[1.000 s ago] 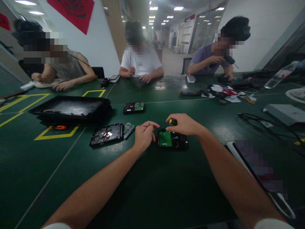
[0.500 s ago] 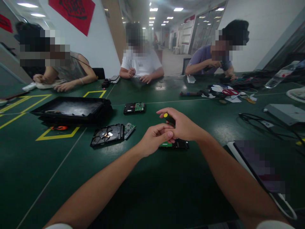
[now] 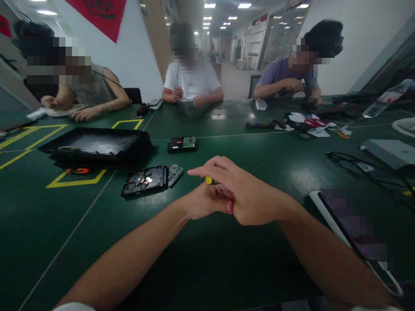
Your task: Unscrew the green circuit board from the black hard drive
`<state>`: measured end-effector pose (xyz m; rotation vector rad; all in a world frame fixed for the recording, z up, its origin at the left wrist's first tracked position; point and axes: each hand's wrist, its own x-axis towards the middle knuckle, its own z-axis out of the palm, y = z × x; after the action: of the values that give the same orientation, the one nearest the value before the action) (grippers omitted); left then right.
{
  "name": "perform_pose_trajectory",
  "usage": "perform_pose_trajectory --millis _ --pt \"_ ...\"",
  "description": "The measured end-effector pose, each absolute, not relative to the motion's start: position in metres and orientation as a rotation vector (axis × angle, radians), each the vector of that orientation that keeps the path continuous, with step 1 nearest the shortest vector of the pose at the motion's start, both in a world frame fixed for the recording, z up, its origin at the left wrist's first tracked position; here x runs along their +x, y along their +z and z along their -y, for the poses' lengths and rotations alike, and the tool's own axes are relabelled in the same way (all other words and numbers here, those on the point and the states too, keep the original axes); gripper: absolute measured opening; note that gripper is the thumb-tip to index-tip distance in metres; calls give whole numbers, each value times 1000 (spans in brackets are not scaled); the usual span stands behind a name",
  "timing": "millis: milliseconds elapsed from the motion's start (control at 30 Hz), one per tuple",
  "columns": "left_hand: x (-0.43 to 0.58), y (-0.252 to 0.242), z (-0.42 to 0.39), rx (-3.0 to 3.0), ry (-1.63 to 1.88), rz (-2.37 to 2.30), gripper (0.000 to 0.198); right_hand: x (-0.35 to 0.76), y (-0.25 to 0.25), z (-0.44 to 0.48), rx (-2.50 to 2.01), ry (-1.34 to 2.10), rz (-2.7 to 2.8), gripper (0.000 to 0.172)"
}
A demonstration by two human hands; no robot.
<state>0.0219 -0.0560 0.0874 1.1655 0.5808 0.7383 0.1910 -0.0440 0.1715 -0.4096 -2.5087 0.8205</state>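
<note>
My right hand (image 3: pixel 241 190) is closed round a small screwdriver whose yellow cap (image 3: pixel 209 180) pokes out to the left under the index finger. My left hand (image 3: pixel 202 203) is curled and tucked under the right hand, fingers pinched against it; what it grips is hidden. Both hands hover over the green table (image 3: pixel 201 259) and cover the hard drive that lay there. An opened hard drive (image 3: pixel 144 180) with a loose circuit board (image 3: pixel 175 174) lies left of the hands. Another hard drive (image 3: pixel 182 144) lies farther back.
A black tray (image 3: pixel 97 147) sits at the left over yellow floor-style markings. Three other people sit at the far side. Scissors and papers (image 3: pixel 311 123), cables (image 3: pixel 356 166), a grey box (image 3: pixel 389 151) and a tablet-like device (image 3: pixel 353 229) occupy the right side.
Both hands rose off the hard drive and came together nearer to me. The right hand turned the screwdriver so its yellow cap points left, and the drive is now hidden behind the hands.
</note>
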Motion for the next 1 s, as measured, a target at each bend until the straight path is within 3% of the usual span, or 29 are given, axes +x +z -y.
perform_pose_trajectory --millis 200,267,367,500,667,1000 --pt "25 82 52 1202 712 -533 56 197 173 42 -500 669 2607 90" --pt "27 86 48 1260 738 -597 61 205 172 28 -664 599 2578 79" --pt "27 93 44 1328 657 -803 64 221 162 -4 -954 466 2556 49" --pt "29 90 49 1408 354 -928 56 234 135 -45 -1357 309 2722 37" --pt "37 77 58 1554 159 -925 45 233 112 -59 -1591 285 2956 33" --pt "40 81 57 1759 406 -1280 38 229 119 -55 -1601 308 2999 26"
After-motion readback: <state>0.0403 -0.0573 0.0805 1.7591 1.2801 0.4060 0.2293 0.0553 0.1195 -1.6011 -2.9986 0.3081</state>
